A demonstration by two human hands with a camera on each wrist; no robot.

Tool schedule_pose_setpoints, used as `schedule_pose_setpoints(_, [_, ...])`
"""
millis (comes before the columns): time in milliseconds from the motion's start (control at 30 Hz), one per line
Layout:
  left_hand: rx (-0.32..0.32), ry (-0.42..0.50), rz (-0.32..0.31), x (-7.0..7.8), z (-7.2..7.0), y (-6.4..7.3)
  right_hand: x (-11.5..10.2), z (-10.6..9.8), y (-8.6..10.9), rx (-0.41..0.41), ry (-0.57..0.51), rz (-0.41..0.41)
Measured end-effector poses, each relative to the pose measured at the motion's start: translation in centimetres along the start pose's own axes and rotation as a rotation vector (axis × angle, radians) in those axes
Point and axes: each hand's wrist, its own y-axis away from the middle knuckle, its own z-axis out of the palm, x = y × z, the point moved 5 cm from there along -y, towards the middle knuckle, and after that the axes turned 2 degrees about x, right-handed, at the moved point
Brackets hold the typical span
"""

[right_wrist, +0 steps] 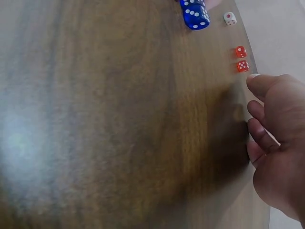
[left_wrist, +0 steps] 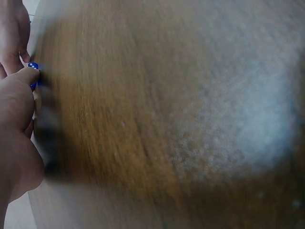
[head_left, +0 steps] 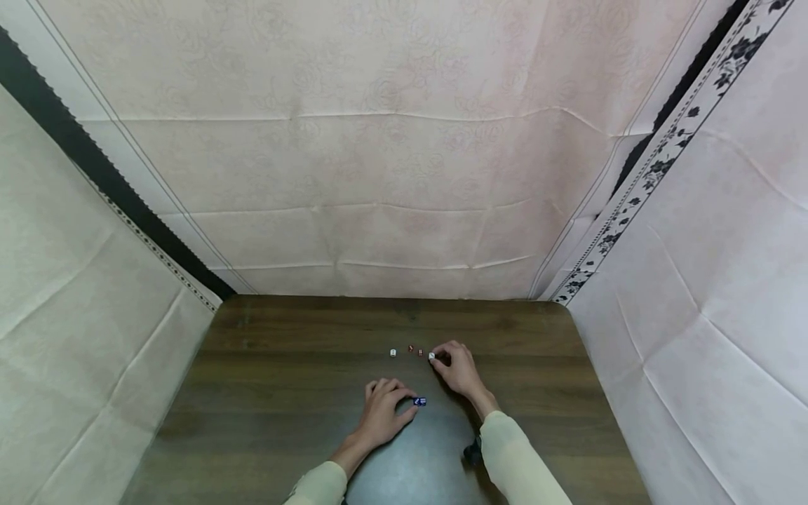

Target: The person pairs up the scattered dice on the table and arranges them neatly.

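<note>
Two blue dice with white pips [head_left: 419, 402] sit side by side at the fingertips of my left hand [head_left: 381, 412], pinched between thumb and index finger near the middle of the table. Farther back and to the right, my right hand [head_left: 462, 372] pinches a white die [head_left: 432, 356] between thumb and fingers. Just left of it lie two small red dice [right_wrist: 241, 59], a short gap apart. Another white die [head_left: 393, 353] rests left of the red ones. In the left wrist view the thumb hides part of the blue dice [left_wrist: 33, 66].
The brown wooden table [head_left: 284, 365] has rounded back corners. A pale patterned cloth [head_left: 391, 161] hangs behind it, with more white cloth [head_left: 713, 315] along both sides. Light glares off the tabletop near its front middle.
</note>
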Motion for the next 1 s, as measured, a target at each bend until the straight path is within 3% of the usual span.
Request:
schedule_pose_setpoints(333, [0.033, -0.016, 0.023, 0.4, -0.3, 0.0, -0.1, 0.4, 1.6, 0.016, 0.055, -0.055])
schedule_pose_setpoints(1000, [0.023, -0.023, 0.020, 0.4, -0.3, 0.0, -1.4, 0.8, 4.4, -0.073, 0.057, -0.100])
